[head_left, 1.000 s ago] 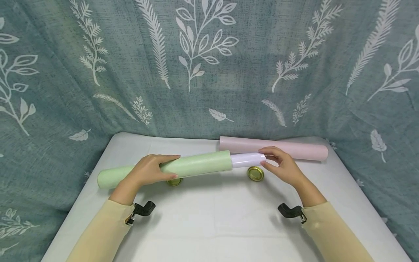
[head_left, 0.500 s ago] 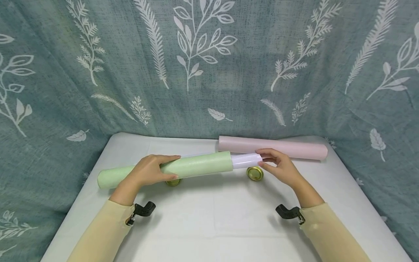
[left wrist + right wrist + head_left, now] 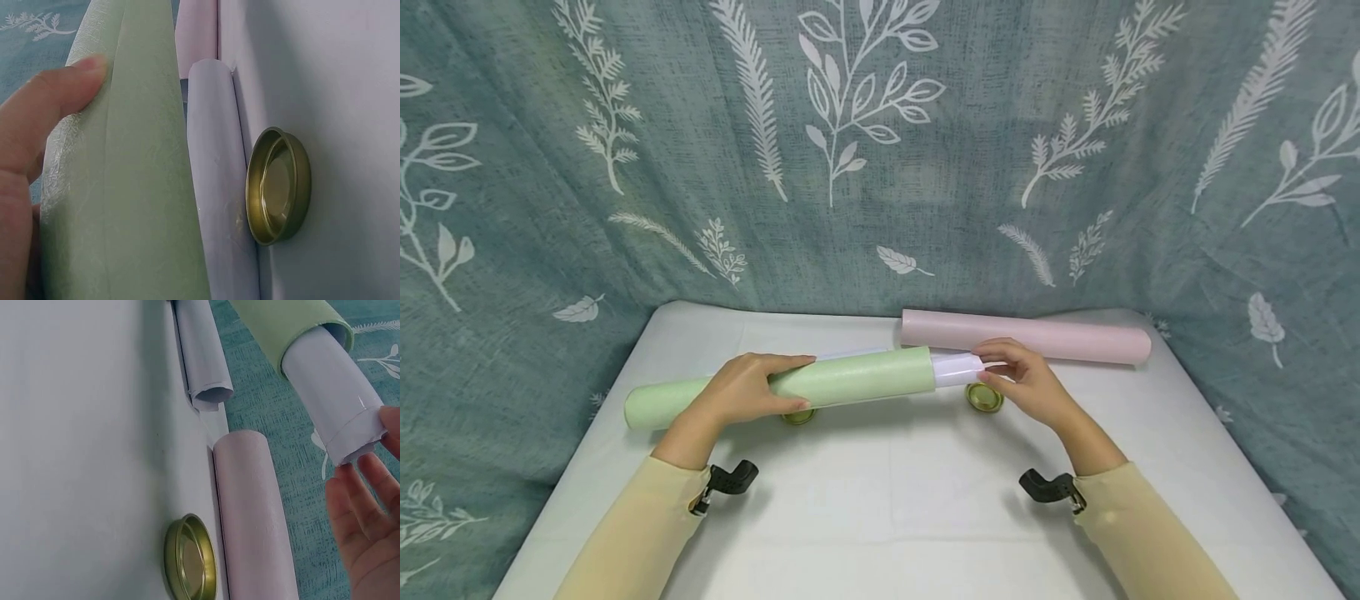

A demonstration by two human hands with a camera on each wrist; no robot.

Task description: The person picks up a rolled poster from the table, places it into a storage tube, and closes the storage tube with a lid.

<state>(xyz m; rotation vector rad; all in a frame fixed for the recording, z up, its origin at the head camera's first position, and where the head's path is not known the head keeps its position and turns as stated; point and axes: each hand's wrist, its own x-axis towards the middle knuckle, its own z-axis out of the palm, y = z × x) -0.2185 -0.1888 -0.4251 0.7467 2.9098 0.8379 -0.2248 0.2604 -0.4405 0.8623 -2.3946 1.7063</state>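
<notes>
A pale green cardboard tube [image 3: 865, 377] slants across the middle of the head view, held up over the table. My left hand [image 3: 741, 387] grips it around its left half, thumb on the near side. From its open right end sticks a rolled white paper [image 3: 334, 394], partly inside the tube. The fingertips and thumb of my right hand [image 3: 1026, 383] pinch the roll's outer end, whose edge looks slightly torn in the right wrist view. The part of the roll inside the tube is hidden.
A pink tube [image 3: 1037, 335] lies at the table's back right. Behind the green tube, another rolled white paper [image 3: 215, 162] lies on the white tablecloth [image 3: 887, 508]. Two gold metal lids, a right lid [image 3: 984, 398] and a left lid [image 3: 798, 417], rest nearby. A patterned curtain [image 3: 850, 250] hangs behind.
My right hand has moved left, pushing the white paper roll deeper into the green tube, so less of it sticks out. The left hand and the tube have hardly moved.
</notes>
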